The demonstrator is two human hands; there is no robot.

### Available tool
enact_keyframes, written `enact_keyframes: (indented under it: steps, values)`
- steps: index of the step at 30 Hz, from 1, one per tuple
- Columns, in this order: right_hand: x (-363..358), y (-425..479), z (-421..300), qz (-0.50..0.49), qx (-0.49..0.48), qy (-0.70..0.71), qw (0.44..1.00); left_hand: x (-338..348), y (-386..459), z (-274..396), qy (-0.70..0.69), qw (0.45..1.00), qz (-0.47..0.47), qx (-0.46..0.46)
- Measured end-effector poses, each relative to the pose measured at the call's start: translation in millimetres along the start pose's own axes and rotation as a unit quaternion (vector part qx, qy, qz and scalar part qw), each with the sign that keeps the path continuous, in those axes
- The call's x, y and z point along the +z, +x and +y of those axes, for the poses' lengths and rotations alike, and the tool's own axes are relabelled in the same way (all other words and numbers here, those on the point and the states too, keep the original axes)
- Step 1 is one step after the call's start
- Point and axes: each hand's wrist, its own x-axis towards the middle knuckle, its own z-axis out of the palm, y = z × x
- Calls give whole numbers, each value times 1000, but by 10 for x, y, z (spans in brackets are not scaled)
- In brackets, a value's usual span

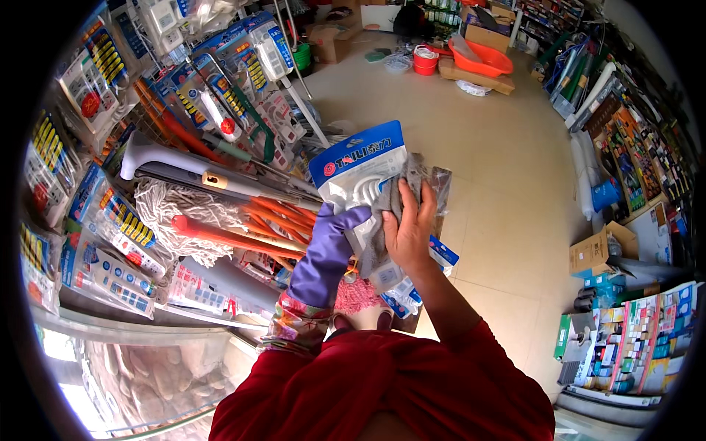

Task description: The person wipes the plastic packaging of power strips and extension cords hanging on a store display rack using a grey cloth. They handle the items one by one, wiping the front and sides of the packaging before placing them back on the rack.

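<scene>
My left hand (331, 237), in a long purple rubber glove with a flowered cuff, grips a blue and white plastic retail package (358, 149) by its left side. White hooks or rings show through the clear part of that package. With bare fingers, my right hand (411, 226) presses a grey cloth (389, 204) against the package's face. The cloth hides much of the package's right and lower part. Below my hands, another blue-edged package (444, 251) shows beside my right forearm, and a pink mop head (358, 295) is near my feet.
At the left, packaged power strips (127, 242) hang close to a string mop head (187, 215), orange handles (237, 237) and a grey-handled tool (182, 162). An orange basin (482, 58) and red bucket (424, 60) stand ahead. Stocked shelves (634, 160) and an open carton (601, 251) line the right.
</scene>
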Motion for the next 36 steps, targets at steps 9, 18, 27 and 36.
enact_keyframes:
  steps: [9, 18, 27, 36]
  values:
    - [-6, -849, 684, -152, 163, 229, 947, 23, -130, 444, 75, 988, -37, 131]
    - [-104, -843, 595, -73, 436, 794, 417, 94, -126, 456, 60, 988, -9, 142]
    - [122, -630, 341, -95, 383, 727, 562, 55, -81, 623, 49, 990, -18, 131]
    - [401, -570, 264, -69, 403, 710, 573, -128, -4, 729, 86, 993, 15, 78]
